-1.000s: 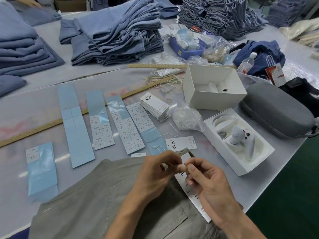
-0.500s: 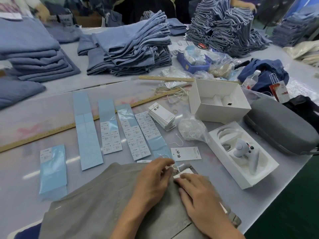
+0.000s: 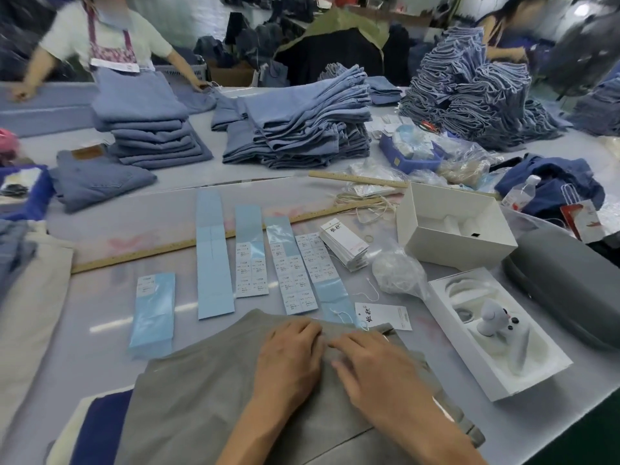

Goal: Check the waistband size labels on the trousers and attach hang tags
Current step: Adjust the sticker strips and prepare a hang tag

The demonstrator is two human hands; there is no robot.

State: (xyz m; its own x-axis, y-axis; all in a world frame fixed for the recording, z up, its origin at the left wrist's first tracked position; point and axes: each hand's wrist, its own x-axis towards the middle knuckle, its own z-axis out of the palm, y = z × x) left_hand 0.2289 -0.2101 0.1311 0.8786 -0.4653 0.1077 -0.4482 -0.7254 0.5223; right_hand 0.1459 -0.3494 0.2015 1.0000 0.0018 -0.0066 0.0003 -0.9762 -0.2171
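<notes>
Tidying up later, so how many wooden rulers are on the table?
2: a long ruler running diagonally under the blue label strips, a shorter ruler beyond it. Others may be hidden.

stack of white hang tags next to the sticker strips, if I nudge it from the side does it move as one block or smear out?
Probably smears: the stack of hang tags already lies fanned, its lower cards stepped out. The cards look thin, flat and light, so likely to slide on the smooth table. Lifting them loose may shed cards; no band visible.

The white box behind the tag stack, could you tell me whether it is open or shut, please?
Open: the white box has no lid on it, and its moulded insert shows from above, with nothing visible in its hollows.
</notes>
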